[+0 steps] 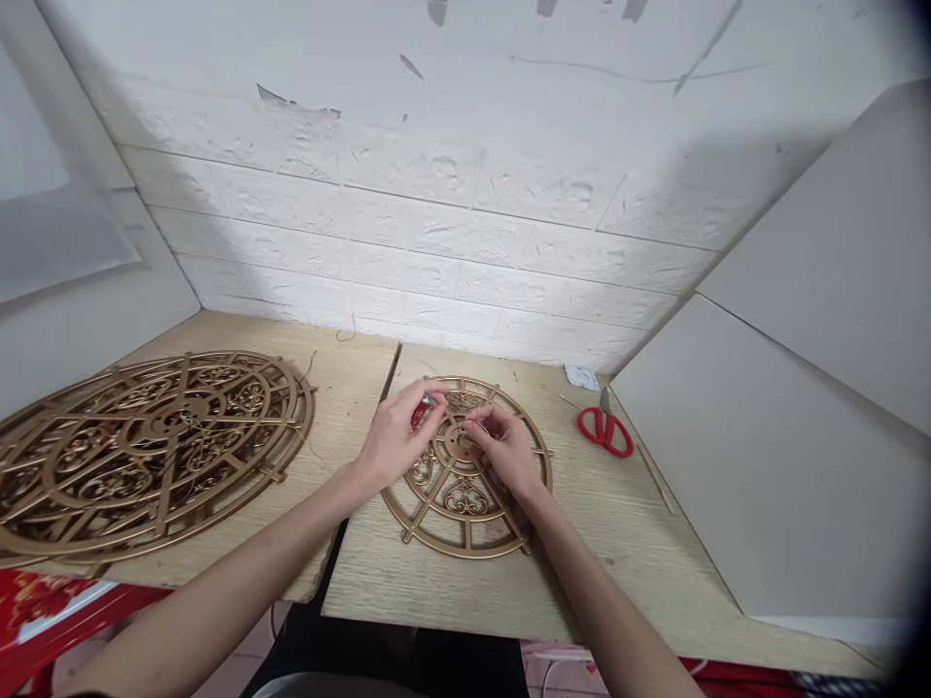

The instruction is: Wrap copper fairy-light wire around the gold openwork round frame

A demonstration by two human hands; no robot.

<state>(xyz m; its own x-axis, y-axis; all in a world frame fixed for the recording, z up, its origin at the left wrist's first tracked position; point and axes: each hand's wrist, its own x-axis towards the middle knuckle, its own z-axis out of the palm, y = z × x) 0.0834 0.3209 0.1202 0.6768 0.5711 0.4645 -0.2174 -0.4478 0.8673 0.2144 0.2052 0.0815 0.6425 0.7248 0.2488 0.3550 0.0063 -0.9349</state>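
A small round gold openwork frame (pixel 465 504) lies flat on the right wooden board (pixel 618 543). Both my hands rest over its upper half. My left hand (pixel 397 438) is closed in a pinch on a small red thing (pixel 422 411) at the frame's upper left rim. My right hand (pixel 503 448) is closed in a pinch near the frame's hub, its fingertips pressed together on something thin that I cannot make out. The fingertips of the two hands nearly meet.
A stack of larger gold openwork frames (pixel 145 446) covers the left board. Red-handled scissors (pixel 603 427) lie right of the small frame, with a thin stick (pixel 655 475) beside them. A white brick wall stands behind, a grey panel (pixel 763 456) to the right.
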